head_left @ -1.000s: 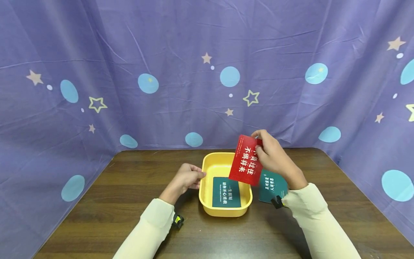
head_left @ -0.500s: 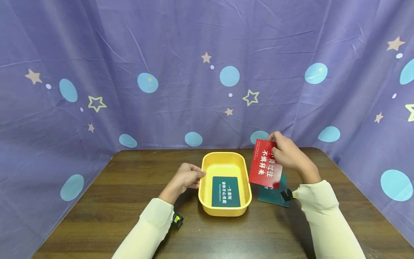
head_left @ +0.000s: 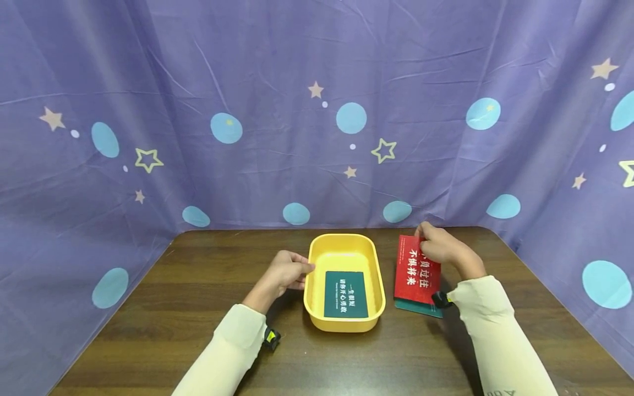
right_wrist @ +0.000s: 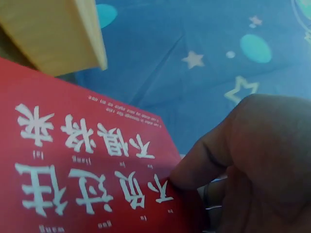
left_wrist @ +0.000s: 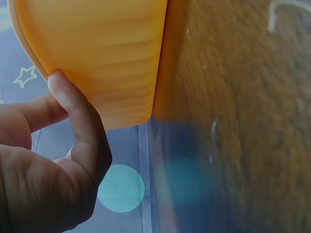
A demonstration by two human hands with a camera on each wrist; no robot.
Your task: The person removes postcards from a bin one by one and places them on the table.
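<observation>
My left hand (head_left: 287, 271) pinches the left rim of a yellow plastic tray (head_left: 317, 324); in the left wrist view the thumb and a finger meet at the tray's edge (left_wrist: 121, 63). A dark green card (head_left: 345, 297) with white characters lies flat inside it. To the right of the tray, my right hand (head_left: 446, 247) pinches the far end of a red card (head_left: 413, 275) printed with white characters. That card (right_wrist: 87, 155) fills much of the right wrist view. Beneath it, a second green card (head_left: 418, 308) shows only its near edge; whether the two touch is unclear.
Everything stands on a dark brown wooden table (head_left: 223, 330). Behind it hangs a purple curtain (head_left: 257, 110) with stars and blue dots. A black strap device (head_left: 271, 337) sits at the left wrist, another (head_left: 441, 299) at the right.
The red card has moved right from above the tray's right side, then down over the second green card, still in my right hand. My left hand and the tray stay put.
</observation>
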